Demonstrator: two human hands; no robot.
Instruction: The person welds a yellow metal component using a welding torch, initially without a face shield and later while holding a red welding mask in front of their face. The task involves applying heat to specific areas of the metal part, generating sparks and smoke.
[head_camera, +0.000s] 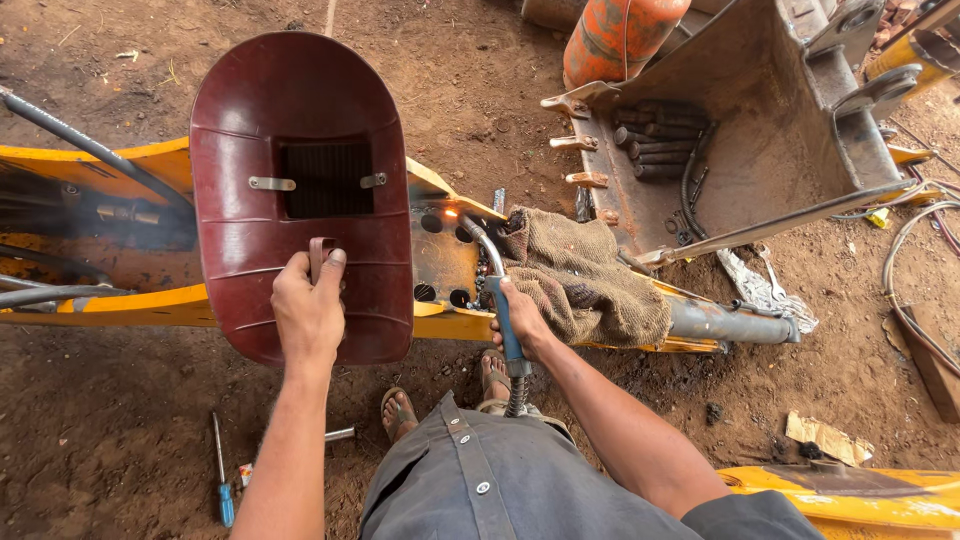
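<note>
Left hand fingers closed on the handle of the maroon welding shield, held above the yellow boom. Right hand fingers wrapped round the blue welding torch, tip at a glowing spot. My worry: sparks could catch the burlap cloth, and the orange gas cylinder is near. Small carton by the screwdriver.

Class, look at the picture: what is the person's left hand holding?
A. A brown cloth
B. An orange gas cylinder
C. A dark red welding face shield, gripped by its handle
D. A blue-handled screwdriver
C: the left hand grips the handle of the dark red welding shield, while the screwdriver lies on the ground.
</note>
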